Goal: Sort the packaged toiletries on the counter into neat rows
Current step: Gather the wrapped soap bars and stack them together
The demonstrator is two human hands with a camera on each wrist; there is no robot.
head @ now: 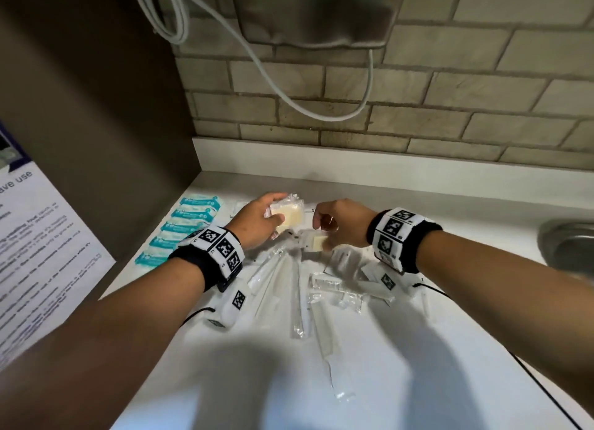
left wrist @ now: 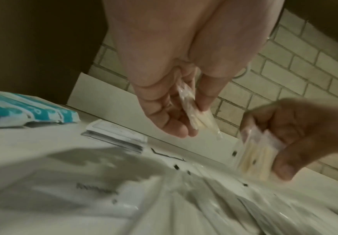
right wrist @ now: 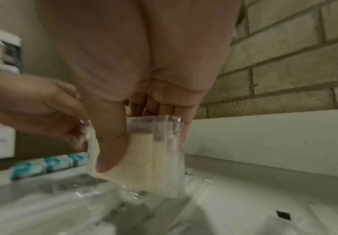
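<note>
My left hand point(head: 276, 211) holds a small stack of clear packets with cream-coloured pads point(head: 287, 212) above the white counter point(head: 418, 349). In the left wrist view the thumb and fingers point(left wrist: 204, 98) pinch that stack point(left wrist: 196, 114) edge-on. Just to its right, my right hand point(head: 321, 225) pinches another cream packet point(head: 316, 243) low over the pile. In the right wrist view the thumb point(right wrist: 111, 143) presses on this packet point(right wrist: 154, 159). A row of blue-and-white packets point(head: 186, 227) lies along the left edge.
A loose pile of long clear packets and combs point(head: 295, 288) covers the counter under my wrists. Flat white sachets point(left wrist: 115, 135) lie behind the blue row. A metal sink point(head: 569, 243) is at the right, a brick wall with a hanging cable point(head: 289, 85) behind.
</note>
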